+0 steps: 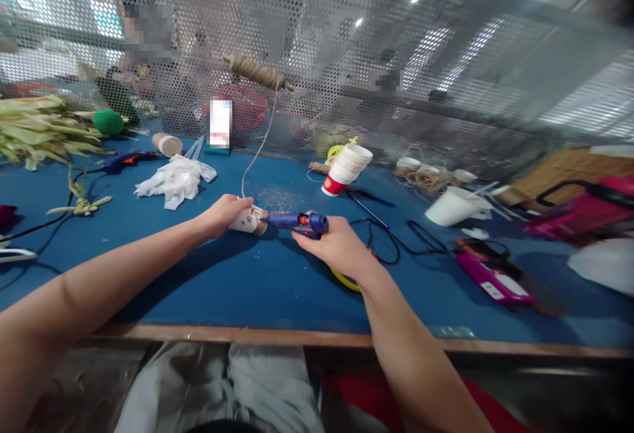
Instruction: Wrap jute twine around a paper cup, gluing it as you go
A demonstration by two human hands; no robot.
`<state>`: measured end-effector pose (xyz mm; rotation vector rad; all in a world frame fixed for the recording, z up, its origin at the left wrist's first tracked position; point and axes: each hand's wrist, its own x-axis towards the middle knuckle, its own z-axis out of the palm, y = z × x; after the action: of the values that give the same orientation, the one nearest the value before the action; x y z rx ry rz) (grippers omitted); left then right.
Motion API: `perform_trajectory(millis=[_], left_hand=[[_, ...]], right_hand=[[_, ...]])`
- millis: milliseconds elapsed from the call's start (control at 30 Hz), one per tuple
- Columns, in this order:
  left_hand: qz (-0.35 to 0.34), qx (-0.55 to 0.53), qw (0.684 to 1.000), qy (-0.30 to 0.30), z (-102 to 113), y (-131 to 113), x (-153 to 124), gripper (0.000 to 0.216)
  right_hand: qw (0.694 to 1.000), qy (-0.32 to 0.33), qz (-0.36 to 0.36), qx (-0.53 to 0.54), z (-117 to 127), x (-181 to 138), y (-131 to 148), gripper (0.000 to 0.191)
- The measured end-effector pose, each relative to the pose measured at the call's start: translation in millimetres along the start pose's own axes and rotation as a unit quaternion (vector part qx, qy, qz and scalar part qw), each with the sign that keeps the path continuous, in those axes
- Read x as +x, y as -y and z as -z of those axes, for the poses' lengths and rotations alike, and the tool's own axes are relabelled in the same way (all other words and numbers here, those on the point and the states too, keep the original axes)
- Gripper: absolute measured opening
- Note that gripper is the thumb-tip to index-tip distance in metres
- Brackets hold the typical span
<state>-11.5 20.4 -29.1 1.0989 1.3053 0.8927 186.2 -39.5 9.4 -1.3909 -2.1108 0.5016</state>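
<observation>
My left hand (224, 214) is closed around a white paper cup (246, 220) lying on its side on the blue table (208, 274). Brown twine is wound on the cup's end, and a strand (262, 142) runs up to a twine spool (257, 72) on the mesh wall. My right hand (334, 243) grips a blue glue gun (300, 222), whose nozzle touches the twine-wrapped end of the cup. The gun's black cord (391, 241) trails off to the right.
A stack of paper cups (347, 167) lies tilted behind. A second glue gun (126, 159), crumpled white plastic (173, 179) and dried leaves (39, 129) are at left. A tipped white cup (453, 207), a pink device (490, 278) and loose twine (428, 179) are at right. People sit beyond the mesh.
</observation>
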Motion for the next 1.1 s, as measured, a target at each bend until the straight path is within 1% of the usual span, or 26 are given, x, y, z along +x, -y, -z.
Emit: perform_trajectory(millis=[167,333,500,600,733,867,1100], left_hand=[[0.006,0.005,1.000,-0.006,-0.9,-1.6,-1.3,0.023],[-0.001,0.000,1.000,-0.002,-0.2,0.3,-1.0,0.023],[-0.012,0.009,1.000,0.001,1.2,2.2,-0.5,0.022],[-0.016,0.010,1.000,0.000,1.5,3.1,-0.9,0.022],[-0.037,0.005,0.999,0.011,0.8,5.5,-2.7,0.024],[-0.062,0.026,0.998,0.005,-0.7,7.5,-5.6,0.026],[-0.102,0.056,0.993,0.018,-2.1,10.4,-10.6,0.032]], right_hand=[[1.000,0.024,0.011,-0.008,0.2,-0.6,0.1,0.018],[1.000,0.010,-0.001,-0.014,1.2,-0.8,1.6,0.018],[1.000,0.018,-0.001,-0.010,1.2,-1.1,1.7,0.019],[1.000,0.013,-0.019,-0.003,0.9,-1.1,0.4,0.021],[0.999,0.000,-0.041,0.012,0.7,0.0,-2.5,0.020],[0.999,-0.016,-0.050,0.005,1.2,2.6,-4.0,0.020],[0.998,-0.013,-0.058,-0.018,3.0,7.7,-7.3,0.024]])
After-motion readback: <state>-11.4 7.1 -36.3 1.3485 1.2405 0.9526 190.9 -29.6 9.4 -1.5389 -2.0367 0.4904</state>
